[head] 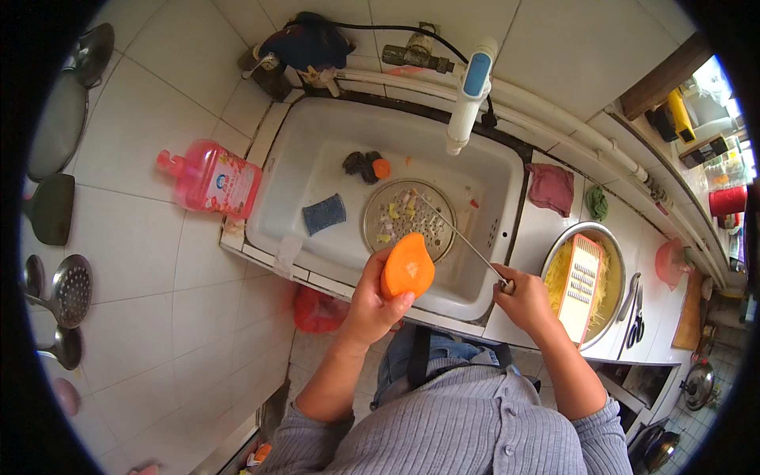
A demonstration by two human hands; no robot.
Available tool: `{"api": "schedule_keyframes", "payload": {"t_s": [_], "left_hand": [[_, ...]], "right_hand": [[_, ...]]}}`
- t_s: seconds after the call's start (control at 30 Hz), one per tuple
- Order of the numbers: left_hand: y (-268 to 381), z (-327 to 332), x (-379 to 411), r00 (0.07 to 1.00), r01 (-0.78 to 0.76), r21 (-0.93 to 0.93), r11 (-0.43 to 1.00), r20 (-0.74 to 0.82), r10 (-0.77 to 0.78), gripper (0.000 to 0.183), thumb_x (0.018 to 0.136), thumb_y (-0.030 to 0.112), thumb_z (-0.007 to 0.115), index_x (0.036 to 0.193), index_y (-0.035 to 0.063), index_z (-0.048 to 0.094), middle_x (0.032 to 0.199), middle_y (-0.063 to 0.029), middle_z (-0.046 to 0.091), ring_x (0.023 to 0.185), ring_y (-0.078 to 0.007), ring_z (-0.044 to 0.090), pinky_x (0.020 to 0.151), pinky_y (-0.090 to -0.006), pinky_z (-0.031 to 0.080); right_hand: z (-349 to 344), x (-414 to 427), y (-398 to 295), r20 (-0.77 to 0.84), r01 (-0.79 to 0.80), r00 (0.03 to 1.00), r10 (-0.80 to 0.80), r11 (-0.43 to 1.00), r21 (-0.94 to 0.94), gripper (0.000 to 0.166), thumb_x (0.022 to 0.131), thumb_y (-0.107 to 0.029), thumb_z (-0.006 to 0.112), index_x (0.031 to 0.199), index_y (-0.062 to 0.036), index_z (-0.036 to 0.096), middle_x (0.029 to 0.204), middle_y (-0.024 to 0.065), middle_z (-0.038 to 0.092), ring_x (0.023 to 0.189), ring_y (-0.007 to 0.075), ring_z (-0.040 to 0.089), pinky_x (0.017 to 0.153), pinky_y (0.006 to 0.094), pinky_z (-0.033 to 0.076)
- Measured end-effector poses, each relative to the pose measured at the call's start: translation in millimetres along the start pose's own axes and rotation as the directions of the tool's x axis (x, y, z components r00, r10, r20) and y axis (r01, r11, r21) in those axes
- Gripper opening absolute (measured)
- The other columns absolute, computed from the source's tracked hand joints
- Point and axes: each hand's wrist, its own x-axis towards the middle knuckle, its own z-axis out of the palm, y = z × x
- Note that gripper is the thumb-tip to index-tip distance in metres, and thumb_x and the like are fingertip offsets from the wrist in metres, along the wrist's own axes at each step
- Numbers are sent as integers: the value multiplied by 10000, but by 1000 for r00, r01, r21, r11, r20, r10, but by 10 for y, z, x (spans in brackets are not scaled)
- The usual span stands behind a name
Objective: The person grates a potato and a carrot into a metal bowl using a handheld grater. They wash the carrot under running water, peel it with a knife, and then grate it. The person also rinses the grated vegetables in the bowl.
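A cut piece of carrot (409, 267), bright orange with a pale cut face, is gripped in my left hand (380, 300) above the sink's front edge. My right hand (522, 294) is closed around the handle of a knife (460, 234), seen nearly edge-on; its thin blade points up and left over the sink. Below lies a round perforated metal drain cover (436, 237) with yellow and pale scraps on it. The white sink (332, 130) also holds a blue scouring pad (324, 214), dark scrubbers (360, 166) and a small orange carrot piece (381, 168).
A metal bowl (618, 267) of yellow shreds with a grater (579, 285) across it stands right, beside scissors (636, 323), a peeler-like tool (628, 297) and cloths (551, 189). A white faucet (469, 101) overhangs the sink; a pink pump bottle (217, 181) stands left.
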Motion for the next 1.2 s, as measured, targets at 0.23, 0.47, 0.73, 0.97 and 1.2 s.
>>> {"api": "schedule_keyframes", "payload": {"t_s": [0.23, 0.47, 0.73, 0.97, 1.2], "left_hand": [[-62, 63, 49, 997, 35, -234, 972, -54, -49, 500, 847, 281, 505, 1258, 45, 345, 1120, -111, 496, 974, -239, 540, 705, -313, 488], [-81, 70, 94, 995, 100, -547, 831, 44, -90, 499, 881, 273, 515, 1291, 72, 315, 1251, -109, 430, 1115, -253, 474, 889, -413, 437], [-130, 80, 27, 985, 173, -761, 625, 146, -95, 567, 883, 465, 390, 1308, 95, 325, 1291, -180, 394, 1225, -326, 347, 1011, -471, 310], [-47, 210, 7, 970, 161, -518, 840, -74, -231, 513, 835, 337, 536, 1252, 75, 392, 1191, -196, 474, 1065, -318, 502, 901, -437, 437], [-90, 145, -4, 981, 124, -512, 850, -65, -183, 562, 791, 311, 598, 1246, 56, 388, 1162, -165, 488, 1053, -286, 511, 898, -416, 434]], "right_hand": [[-44, -306, 63, -62, 18, 998, -7, 984, 175, 379, 717, -134, 589, 1096, -117, 592, 733, 182, 609, 680, 331, 597, 652, 353, 476], [-24, -476, 77, -222, 246, 954, -201, 949, 198, 445, 659, -54, 613, 1101, -75, 580, 753, 169, 613, 675, 305, 613, 645, 330, 484], [-90, -533, -197, -331, 638, 644, -690, 723, -266, 537, 538, -50, 652, 1071, -93, 603, 522, 23, 447, 443, 177, 487, 419, 308, 384], [-43, -526, -348, -294, 694, 554, -779, 627, -354, 441, 658, -124, 678, 1088, -111, 586, 510, -12, 392, 412, 133, 446, 387, 290, 336], [-111, -517, -413, -248, 693, 551, -797, 603, -396, 424, 677, -136, 678, 1085, -92, 575, 514, -12, 407, 419, 135, 460, 393, 289, 352]]}}
